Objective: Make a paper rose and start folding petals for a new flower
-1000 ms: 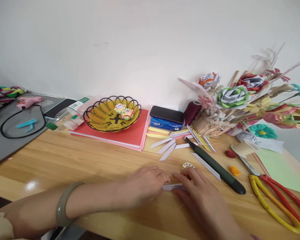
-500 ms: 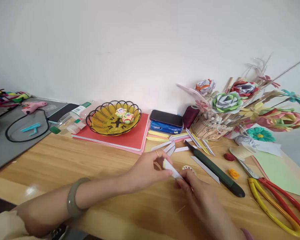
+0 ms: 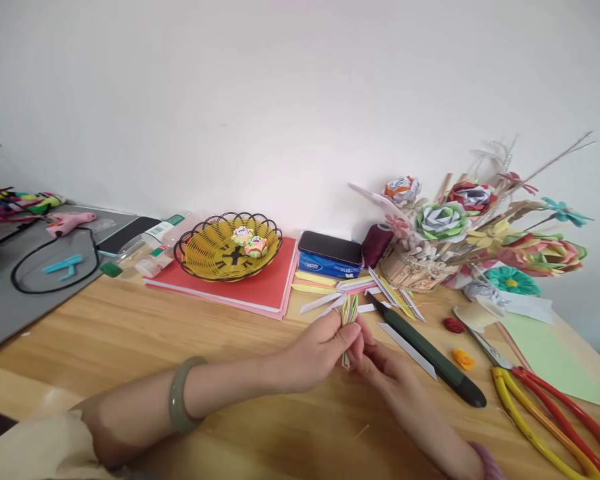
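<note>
A folded paper strip [image 3: 349, 319], striped pink, yellow and green, is pinched upright between the fingers of the left hand [image 3: 314, 351] and the right hand [image 3: 380, 360], both closed on it just above the desk [image 3: 130, 333]. A green bangle [image 3: 179, 395] is worn on the left wrist. Just right of the strip, a dark green utility knife [image 3: 430, 350] is laid diagonally, with loose white and yellow strips [image 3: 360, 290] scattered behind. Further right of the strip, red-and-yellow scissors [image 3: 545, 407] are seen. Behind it, a phone on a blue tissue pack [image 3: 330, 257] is parked, and a yellow wire basket [image 3: 229, 245] on red paper is sat to its back left.
</note>
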Tool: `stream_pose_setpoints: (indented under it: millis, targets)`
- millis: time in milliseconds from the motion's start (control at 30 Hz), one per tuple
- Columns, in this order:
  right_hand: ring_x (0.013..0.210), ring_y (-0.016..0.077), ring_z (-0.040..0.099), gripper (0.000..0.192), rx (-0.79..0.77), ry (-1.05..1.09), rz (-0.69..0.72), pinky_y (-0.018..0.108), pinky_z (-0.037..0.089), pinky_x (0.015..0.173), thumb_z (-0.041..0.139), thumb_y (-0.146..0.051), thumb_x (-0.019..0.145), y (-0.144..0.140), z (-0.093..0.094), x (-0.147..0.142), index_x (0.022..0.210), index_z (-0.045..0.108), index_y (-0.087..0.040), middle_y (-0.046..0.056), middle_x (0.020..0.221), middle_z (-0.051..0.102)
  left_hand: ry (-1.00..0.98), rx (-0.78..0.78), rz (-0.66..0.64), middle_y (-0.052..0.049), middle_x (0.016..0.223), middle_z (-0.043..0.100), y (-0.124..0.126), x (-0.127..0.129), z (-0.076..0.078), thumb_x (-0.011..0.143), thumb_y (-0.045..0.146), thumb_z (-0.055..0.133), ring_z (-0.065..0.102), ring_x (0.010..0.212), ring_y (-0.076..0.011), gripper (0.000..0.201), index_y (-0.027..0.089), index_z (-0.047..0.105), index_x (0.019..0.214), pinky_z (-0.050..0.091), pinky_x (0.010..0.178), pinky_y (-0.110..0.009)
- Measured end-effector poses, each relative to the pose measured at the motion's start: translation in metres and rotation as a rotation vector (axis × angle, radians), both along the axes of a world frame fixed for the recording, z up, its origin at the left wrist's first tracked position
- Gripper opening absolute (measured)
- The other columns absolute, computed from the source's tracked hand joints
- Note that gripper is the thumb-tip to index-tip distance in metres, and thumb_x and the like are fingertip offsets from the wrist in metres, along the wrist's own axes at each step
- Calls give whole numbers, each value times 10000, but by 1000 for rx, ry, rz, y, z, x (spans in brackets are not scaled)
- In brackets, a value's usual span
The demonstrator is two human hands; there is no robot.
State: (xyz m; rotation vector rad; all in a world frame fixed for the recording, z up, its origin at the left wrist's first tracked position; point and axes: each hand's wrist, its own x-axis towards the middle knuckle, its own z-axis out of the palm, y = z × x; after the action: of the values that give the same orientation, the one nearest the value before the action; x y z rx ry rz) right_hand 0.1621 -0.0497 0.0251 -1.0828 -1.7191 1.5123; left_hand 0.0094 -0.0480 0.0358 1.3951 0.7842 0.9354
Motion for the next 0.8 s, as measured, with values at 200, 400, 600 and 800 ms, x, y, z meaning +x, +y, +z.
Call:
stream_pose_setpoints:
  millis: [200,400,600,800]
  targets:
    - [1105,212,534,350,673,-461,-153,392,451,905,377,-292,902,6,5,24,1233,449,-202,109,1209,568,74,41,42,3,765,440,8,-5,-8,879,392,385,435,748,-120,224,180,447,847,405,766,-281]
    - [1335,238,201,635,1175,-671,59,471,333,1007,377,-308,901,1,8,16,1429,59,-160,132,1466,221,124,70,-9,-47,922,513,11,6,-27,894,397,336,481,862,-150,322,163,462,1077,411,822,-318]
    - [1340,253,180,623,1335,-785,134,482,226,1049,248,-425,917,4,20,22,1425,105,-94,127,1470,204,148,138,-29,-98,1016,537,11,10,-32,879,319,365,497,950,-195,302,125,447,1096,414,835,-359]
    - [1339,271,178,724,1541,-826,245,474,106,1081,330,-509,876,5,29,29,1417,140,-67,130,1441,280,183,197,-49,-68,975,552,8,10,-32,880,284,358,511,941,-177,237,149,476,1034,416,839,-323]
